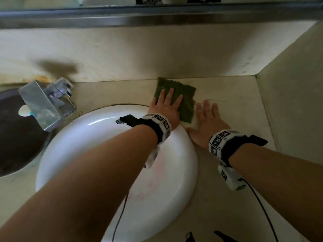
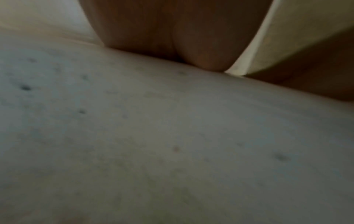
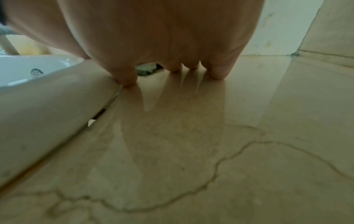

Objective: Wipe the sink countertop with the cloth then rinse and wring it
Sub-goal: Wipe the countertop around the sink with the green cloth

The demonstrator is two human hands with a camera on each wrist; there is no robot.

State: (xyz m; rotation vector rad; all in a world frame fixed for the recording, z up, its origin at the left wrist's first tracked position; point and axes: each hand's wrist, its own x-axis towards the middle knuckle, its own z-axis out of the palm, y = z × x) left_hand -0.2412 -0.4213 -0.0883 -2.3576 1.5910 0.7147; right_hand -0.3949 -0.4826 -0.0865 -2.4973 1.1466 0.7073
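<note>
A dark green cloth (image 1: pixel 186 96) lies spread on the beige countertop (image 1: pixel 236 105), close to the back wall and just right of the white basin (image 1: pixel 104 154). My left hand (image 1: pixel 166 105) presses flat on the cloth's left half with straight, spread fingers. My right hand (image 1: pixel 207 116) lies flat beside it on the counter, its inner edge at the cloth's pale lower corner. In the right wrist view the right hand (image 3: pixel 172 45) rests on the counter (image 3: pixel 210 151), with a scrap of green cloth (image 3: pixel 145 70) showing between the fingers. The left wrist view shows only my palm (image 2: pixel 172 33) over a blurred pale surface.
A chrome faucet (image 1: pixel 47 102) stands left of the basin, beside a dark round object (image 1: pixel 12 137). The basin's overflow hole (image 1: pixel 119 121) faces me. Walls close off the counter at the back (image 1: pixel 157 55) and right (image 1: pixel 293 102). Cables trail from both wrist cameras.
</note>
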